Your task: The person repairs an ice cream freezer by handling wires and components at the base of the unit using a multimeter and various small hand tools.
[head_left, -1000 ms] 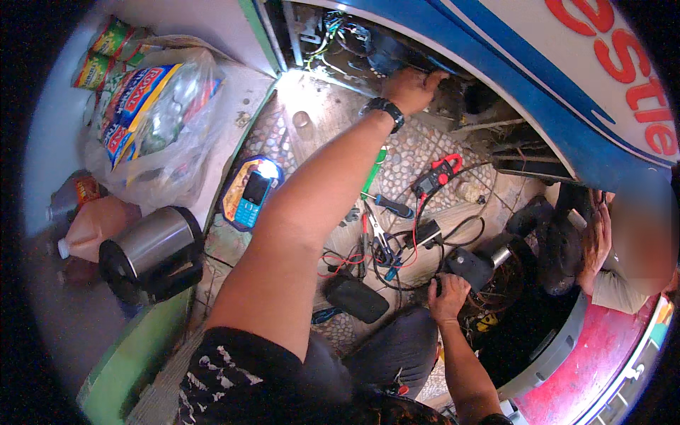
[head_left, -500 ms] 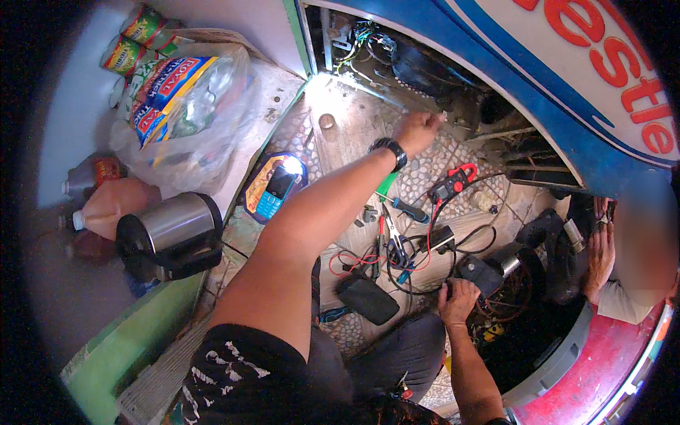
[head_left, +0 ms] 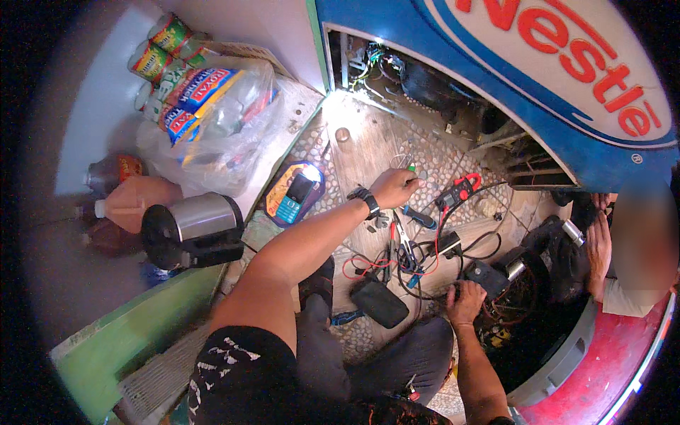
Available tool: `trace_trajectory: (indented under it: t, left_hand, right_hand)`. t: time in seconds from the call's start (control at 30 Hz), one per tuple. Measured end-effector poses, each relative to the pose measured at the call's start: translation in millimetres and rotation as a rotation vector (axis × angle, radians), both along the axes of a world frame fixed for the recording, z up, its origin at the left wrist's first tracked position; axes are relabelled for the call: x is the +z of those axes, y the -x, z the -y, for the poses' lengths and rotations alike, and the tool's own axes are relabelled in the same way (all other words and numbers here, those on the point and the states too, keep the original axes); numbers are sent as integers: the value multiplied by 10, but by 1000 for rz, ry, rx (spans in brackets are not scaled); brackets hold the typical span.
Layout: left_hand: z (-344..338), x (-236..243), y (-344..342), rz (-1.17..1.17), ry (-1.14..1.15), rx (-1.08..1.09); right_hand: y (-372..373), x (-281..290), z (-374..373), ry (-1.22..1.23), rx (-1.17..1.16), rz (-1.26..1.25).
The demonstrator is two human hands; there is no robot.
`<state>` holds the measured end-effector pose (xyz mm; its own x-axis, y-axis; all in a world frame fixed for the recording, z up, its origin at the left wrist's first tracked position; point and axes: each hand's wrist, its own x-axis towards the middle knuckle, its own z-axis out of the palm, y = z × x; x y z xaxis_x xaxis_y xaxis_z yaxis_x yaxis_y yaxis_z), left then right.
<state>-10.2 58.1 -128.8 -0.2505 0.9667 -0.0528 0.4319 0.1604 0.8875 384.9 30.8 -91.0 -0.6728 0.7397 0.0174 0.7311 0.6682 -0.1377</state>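
My left hand [head_left: 398,189], a watch on its wrist, hangs over the pebble-patterned floor with thumb and fingers pinched together. A bit of green shows by its fingertips; whatever it holds is too small to make out. Close below lie a screwdriver [head_left: 419,217] with a dark blue handle and pliers [head_left: 404,241]. Beside them rests a red and black clamp meter [head_left: 460,191] with its leads. My right hand [head_left: 466,303] is low beside my knee, fingers bent but apart, next to a black box [head_left: 486,279]. No object shows in it.
A blue appliance [head_left: 397,28] with an open base showing wires stands ahead. To the left are an electric kettle [head_left: 195,230], a bag of packages [head_left: 212,134] and a phone [head_left: 294,195]. A black pouch [head_left: 380,301] lies near my knees. At right another person's hand [head_left: 600,248] is near a red-rimmed tub [head_left: 602,368].
My left hand has drawn back from the appliance's opening toward the tools on the floor. The view has shifted slightly. My right hand stays beside the black box.
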Motion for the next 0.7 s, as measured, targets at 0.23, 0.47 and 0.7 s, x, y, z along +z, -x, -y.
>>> trace_trajectory:
  t: [0.23,0.47,0.7]
  left_hand:
    - [394,881,409,-219,-135,-67]
    - [-32,3678,915,-638,-821,187]
    - [-344,3863,350,-216,-569,209]
  right_hand:
    - [-93,24,6,13,-21,-12]
    - [-34,90,38,27,-23,-92]
    - [-130,92,23,52,-91,-99]
